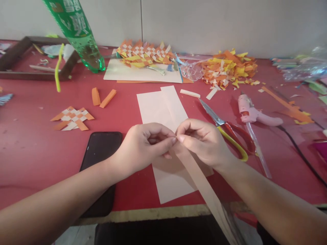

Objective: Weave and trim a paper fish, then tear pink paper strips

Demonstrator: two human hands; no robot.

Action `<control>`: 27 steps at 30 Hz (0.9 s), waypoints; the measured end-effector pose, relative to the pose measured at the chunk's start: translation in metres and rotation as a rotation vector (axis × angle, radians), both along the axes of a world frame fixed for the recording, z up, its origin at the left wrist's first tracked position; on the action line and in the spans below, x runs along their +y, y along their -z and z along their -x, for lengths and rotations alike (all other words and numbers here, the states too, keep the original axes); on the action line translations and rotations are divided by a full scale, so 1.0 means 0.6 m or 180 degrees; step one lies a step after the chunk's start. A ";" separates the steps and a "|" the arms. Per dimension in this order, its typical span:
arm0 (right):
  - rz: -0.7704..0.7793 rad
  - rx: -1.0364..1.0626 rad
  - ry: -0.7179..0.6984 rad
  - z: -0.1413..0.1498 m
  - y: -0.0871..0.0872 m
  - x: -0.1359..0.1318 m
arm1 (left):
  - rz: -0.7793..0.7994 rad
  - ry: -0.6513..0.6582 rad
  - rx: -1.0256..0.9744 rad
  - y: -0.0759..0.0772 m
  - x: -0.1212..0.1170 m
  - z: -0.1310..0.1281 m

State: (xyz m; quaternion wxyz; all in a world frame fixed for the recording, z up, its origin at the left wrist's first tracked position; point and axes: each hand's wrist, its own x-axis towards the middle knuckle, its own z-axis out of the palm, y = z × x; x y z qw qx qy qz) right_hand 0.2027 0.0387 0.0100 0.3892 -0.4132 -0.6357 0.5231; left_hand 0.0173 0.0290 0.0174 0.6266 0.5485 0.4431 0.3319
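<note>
My left hand (145, 146) and my right hand (205, 143) meet over the middle of the table. Both pinch a long pale paper strip (198, 175), thumbs pressed on it with the tips almost touching. From my fingers the strip slants down past the table's front edge. Another pale length (170, 102) shows beyond my hands; whether it is the same piece is hidden by my fingers. Beneath lies a white paper sheet (163, 183). Right of my right hand are scissors (217, 119) with red and yellow handles, blades slightly apart.
A phone (102, 146) lies by my left forearm, near a woven orange-and-white paper piece (73, 117). A pink glue gun (251, 110) trails a black cord. Behind are a green bottle (79, 30), a woven paper fish (143, 52) and a heap of folded paper bits (227, 68).
</note>
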 end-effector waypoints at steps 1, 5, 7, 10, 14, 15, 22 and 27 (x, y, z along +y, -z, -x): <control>0.0015 -0.0020 0.0037 0.000 0.000 0.000 | 0.0008 -0.0025 -0.0034 -0.001 0.001 -0.001; 0.0084 -0.0052 0.0122 0.000 -0.001 -0.001 | 0.0006 -0.0148 -0.0136 -0.003 0.004 0.001; 0.0082 -0.0058 0.0151 0.001 -0.002 -0.001 | -0.0010 -0.0215 -0.0162 -0.002 0.005 0.004; 0.0120 -0.0091 0.0225 0.002 -0.004 0.000 | -0.0069 -0.0308 -0.0190 0.002 0.008 0.008; 0.0207 -0.0192 0.0249 0.002 -0.003 0.002 | -0.0204 -0.0579 -0.0250 0.009 0.013 0.009; 0.0231 -0.0222 0.0245 0.001 -0.002 0.002 | -0.0228 -0.0666 -0.0259 0.010 0.015 0.009; 0.0385 -0.0153 0.0228 -0.002 0.005 0.000 | -0.0460 -0.1824 -0.0609 0.006 0.029 0.017; 0.0416 -0.0080 0.0320 0.001 0.004 -0.001 | 0.0050 -0.1898 -0.0924 0.000 0.032 0.018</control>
